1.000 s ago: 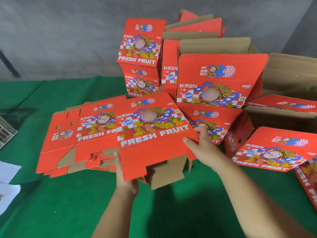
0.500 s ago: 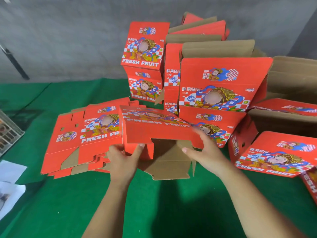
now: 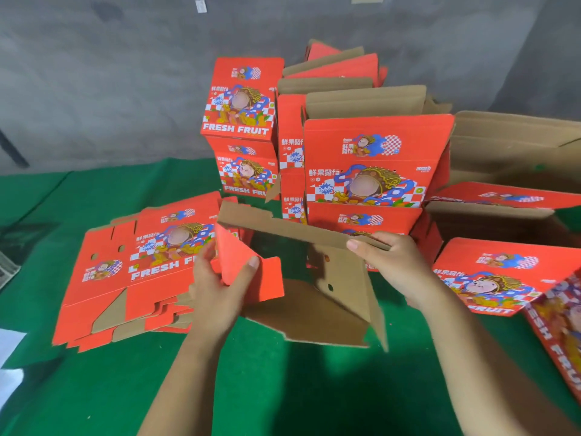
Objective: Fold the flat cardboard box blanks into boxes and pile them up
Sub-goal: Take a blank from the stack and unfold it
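We find one box blank [image 3: 314, 278] held mid-frame, lifted above the green cloth [image 3: 283, 388] and opened into a sleeve, its brown inner face towards the camera. The left hand [image 3: 220, 287] grasps a red end flap, thumb laid across its face and fingers behind; the right hand [image 3: 396, 265] pinches the upper brown edge, fingers curled over it. We judge the two grips oppose one another so that the sleeve is pulled square while the bottom flaps hang free for tucking; the base is not yet closed.

The stack of flat blanks [image 3: 135, 272] lies at centre left, just beside the left hand, presumably so that the next one is within easy reach. The folded boxes [image 3: 242, 127] stand piled at upper centre against the wall, clear of the working space. Several lie tilted and open-topped, and one sits at right [image 3: 503, 278] on its side, so the pile looks loose rather than squared.

The surface is a table under green cloth, with white paper [image 3: 9, 350] at the lower left edge. Behind stands a grey concrete wall [image 3: 110, 73]. A large plain brown carton [image 3: 518, 152] sits open at upper right
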Tool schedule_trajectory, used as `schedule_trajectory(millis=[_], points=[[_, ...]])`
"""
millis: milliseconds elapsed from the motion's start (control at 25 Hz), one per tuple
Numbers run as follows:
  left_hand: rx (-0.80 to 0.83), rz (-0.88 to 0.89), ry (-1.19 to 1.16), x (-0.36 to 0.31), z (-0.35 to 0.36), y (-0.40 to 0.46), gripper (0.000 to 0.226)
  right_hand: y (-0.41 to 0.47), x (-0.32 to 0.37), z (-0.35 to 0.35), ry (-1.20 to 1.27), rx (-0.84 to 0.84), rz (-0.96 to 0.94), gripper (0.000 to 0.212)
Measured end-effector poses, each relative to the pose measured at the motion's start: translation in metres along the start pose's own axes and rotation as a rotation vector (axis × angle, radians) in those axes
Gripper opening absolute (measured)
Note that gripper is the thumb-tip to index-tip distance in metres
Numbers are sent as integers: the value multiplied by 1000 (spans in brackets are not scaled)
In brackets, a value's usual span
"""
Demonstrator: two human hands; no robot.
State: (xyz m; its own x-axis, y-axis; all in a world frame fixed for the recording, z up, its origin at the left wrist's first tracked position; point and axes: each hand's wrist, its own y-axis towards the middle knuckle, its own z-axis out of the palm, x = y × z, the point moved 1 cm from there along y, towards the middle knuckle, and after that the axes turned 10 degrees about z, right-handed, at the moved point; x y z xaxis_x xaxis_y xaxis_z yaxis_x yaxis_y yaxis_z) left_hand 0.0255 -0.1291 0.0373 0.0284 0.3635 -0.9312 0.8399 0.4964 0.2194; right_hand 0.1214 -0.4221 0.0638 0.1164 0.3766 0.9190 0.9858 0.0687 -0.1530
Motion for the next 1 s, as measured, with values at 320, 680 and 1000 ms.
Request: schedule_trajectory(millis=[320, 680, 1000], points=[[380, -128, 261, -8, 10, 11, 97, 8, 27, -17, 40, -72, 44, 43], [-428, -272, -322, 26, 32, 4, 23, -20, 60, 22, -167, -453, -328, 51], [-385, -173, -483, -30, 101, -61, 29, -53, 4, 97, 11, -185, 27, 98]])
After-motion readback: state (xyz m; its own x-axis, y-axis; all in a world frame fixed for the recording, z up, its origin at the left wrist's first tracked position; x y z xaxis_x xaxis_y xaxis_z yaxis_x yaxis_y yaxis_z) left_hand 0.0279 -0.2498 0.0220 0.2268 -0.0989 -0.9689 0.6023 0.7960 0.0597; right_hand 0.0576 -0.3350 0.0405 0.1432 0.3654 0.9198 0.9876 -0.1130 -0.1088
